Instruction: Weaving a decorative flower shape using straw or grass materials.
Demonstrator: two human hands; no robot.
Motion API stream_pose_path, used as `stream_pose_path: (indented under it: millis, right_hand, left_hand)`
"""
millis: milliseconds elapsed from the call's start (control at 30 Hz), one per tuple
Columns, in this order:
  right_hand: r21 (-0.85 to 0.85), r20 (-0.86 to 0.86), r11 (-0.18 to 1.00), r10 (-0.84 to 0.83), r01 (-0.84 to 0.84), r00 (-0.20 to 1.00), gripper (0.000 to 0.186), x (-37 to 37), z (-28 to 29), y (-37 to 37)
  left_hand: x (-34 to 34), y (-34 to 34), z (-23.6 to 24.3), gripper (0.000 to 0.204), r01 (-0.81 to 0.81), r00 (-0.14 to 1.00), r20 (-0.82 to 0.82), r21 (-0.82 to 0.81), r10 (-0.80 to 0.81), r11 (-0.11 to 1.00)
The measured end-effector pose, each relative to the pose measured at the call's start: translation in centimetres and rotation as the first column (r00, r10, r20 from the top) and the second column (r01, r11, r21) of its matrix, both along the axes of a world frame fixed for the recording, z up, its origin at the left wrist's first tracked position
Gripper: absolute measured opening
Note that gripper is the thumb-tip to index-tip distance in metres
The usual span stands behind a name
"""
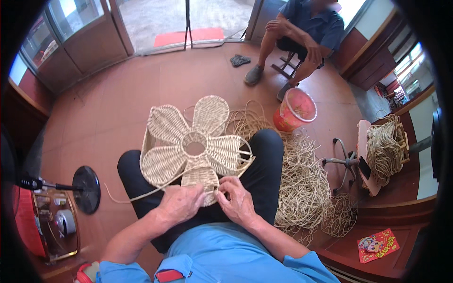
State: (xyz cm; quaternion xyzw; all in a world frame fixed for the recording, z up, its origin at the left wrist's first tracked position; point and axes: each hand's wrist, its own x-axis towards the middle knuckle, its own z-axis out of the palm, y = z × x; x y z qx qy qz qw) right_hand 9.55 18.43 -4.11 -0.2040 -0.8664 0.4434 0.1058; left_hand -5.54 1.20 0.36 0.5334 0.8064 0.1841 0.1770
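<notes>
A flower-shaped wicker piece (163, 123) rests on my lap, its woven petals set around a ring with a round hole in the middle. The petal on the right shows bare ribs at its outer end. My left hand (183, 203) is closed on the left edge of the nearest petal. At that petal's right edge, my right hand (235, 200) has its fingers bent in a pinch; whatever lies between the fingertips is hidden. A loose cord (141, 194) runs from the petal past my left hand and hangs over my left thigh.
A big heap of loose cord (304, 184) lies right of my legs, beside a red bucket (295, 111). Cord bundles (384, 148) lie on a swivel chair. A fan base (86, 189) stands left. Another person (306, 33) sits ahead; a dark cloth (239, 60) lies nearby.
</notes>
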Motion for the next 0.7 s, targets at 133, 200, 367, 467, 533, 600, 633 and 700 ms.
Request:
stream_pose_path:
  millis: [133, 200, 367, 467, 533, 600, 633, 700]
  right_hand:
    - [0.136, -0.123, 0.988, -0.058, 0.074, 0.991, 0.018, -0.6, 1.8, -0.7]
    - [0.209, -0.219, 0.975, -0.024, 0.071, 0.975, 0.019, -1.0, 2.6, -0.7]
    - [0.254, -0.295, 0.965, 0.137, -0.06, 0.946, 0.018, -1.9, 1.4, -0.9]
    - [0.255, -0.274, 0.963, 0.158, -0.086, 0.949, 0.019, -1.9, 1.5, -1.1]
    - [0.274, -0.273, 0.957, 0.174, -0.097, 0.946, 0.02, -1.7, 1.3, -1.0]
    - [0.309, -0.297, 0.944, 0.211, -0.115, 0.931, 0.024, -1.4, 1.1, -1.1]
    - [0.308, -0.297, 0.944, 0.217, -0.121, 0.93, 0.024, -1.3, 1.2, -1.3]
    - [0.35, -0.238, 0.925, 0.241, -0.148, 0.941, 0.029, -1.1, 1.5, -1.6]
  left_hand:
    - [-0.4, -2.9, 1.0, 0.021, -0.073, 0.997, 0.031, 0.03, 0.072, 0.997]
    - [-0.5, -3.7, 1.4, 0.02, -0.12, 0.993, 0.026, 0.059, 0.118, 0.991]
    - [-1.9, -5.7, 2.2, 0.02, -0.165, 0.986, 0.036, 0.039, 0.164, 0.985]
    - [-3.0, -6.9, 2.8, 0.022, -0.203, 0.979, -0.002, 0.042, 0.204, 0.978]
    - [-3.8, -7.6, 2.9, 0.023, -0.233, 0.971, -0.047, 0.044, 0.235, 0.971]
    - [-4.9, -7.7, 3.1, 0.024, -0.243, 0.968, -0.059, 0.044, 0.245, 0.969]
    - [-5.4, -7.7, 3.2, 0.024, -0.253, 0.964, -0.073, 0.047, 0.256, 0.966]
    - [-6.1, -7.7, 2.8, 0.024, -0.265, 0.96, -0.074, 0.079, 0.271, 0.961]
